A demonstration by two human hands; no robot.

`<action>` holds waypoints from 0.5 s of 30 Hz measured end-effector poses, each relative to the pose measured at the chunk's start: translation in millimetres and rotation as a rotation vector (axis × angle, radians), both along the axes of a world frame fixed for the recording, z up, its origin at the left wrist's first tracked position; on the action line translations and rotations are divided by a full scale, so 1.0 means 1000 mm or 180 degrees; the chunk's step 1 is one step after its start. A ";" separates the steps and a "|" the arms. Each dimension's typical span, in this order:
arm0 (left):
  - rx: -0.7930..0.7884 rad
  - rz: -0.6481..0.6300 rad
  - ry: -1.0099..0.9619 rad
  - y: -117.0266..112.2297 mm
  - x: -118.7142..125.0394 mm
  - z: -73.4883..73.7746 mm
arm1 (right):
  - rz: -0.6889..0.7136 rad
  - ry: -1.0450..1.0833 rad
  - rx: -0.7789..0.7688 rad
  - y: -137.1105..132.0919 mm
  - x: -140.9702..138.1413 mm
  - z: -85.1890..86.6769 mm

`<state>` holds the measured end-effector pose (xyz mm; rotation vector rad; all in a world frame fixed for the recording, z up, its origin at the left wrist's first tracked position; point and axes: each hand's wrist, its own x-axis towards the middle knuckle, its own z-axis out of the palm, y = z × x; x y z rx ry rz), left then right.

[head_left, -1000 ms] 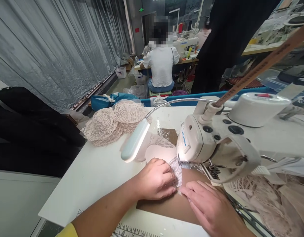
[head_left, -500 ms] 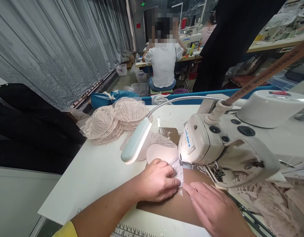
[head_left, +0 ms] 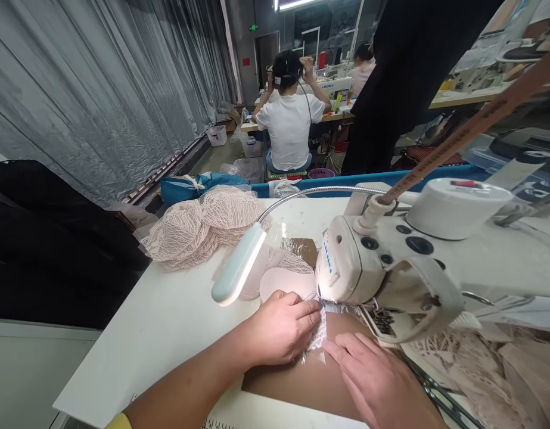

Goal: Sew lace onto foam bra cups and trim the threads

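Under the needle area of the white sewing machine (head_left: 346,256) lies a lace bra piece (head_left: 318,335), pale, with a smooth moulded cup (head_left: 281,281) behind it. My left hand (head_left: 286,328) is closed on the lace with bent fingers pressed together; its fingertips are partly hidden. My right hand (head_left: 375,372) lies flat with fingers stretched out, its fingertips at the right edge of the lace. A brown sheet (head_left: 292,381) covers the table beneath both hands. A bit of clear film (head_left: 317,357) shows below the lace.
A lit gooseneck lamp (head_left: 239,265) reaches over the work. Stacked lace cups (head_left: 198,226) stand at the back left of the white table (head_left: 167,322). More lace fabric (head_left: 475,369) is heaped at right. A person in a white shirt (head_left: 289,128) sits ahead at another machine.
My view has shifted slightly. My left fingers have moved up the lace toward the needle, uncovering more of its lower edge. My right hand stays flat beside it. The person ahead has raised their hands.
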<state>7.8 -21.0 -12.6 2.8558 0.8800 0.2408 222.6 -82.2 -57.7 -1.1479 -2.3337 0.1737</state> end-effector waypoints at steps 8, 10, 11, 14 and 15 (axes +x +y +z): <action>0.0006 -0.0001 0.0051 0.004 0.000 0.003 | -0.0128 -0.0092 -0.0054 0.004 0.000 -0.004; 0.0004 -0.0009 0.0041 0.005 0.000 0.002 | -0.0193 -0.0169 0.0045 0.008 0.000 -0.001; 0.0000 -0.0022 0.0030 0.006 0.000 0.002 | -0.0223 -0.0212 0.0091 0.009 -0.001 0.002; 0.0002 -0.0062 -0.0021 0.007 -0.001 -0.001 | -0.0329 -0.0370 0.0218 0.014 -0.003 0.011; 0.0011 -0.0074 -0.0042 0.008 -0.001 -0.001 | -0.0368 -0.0437 0.0264 0.015 -0.004 0.014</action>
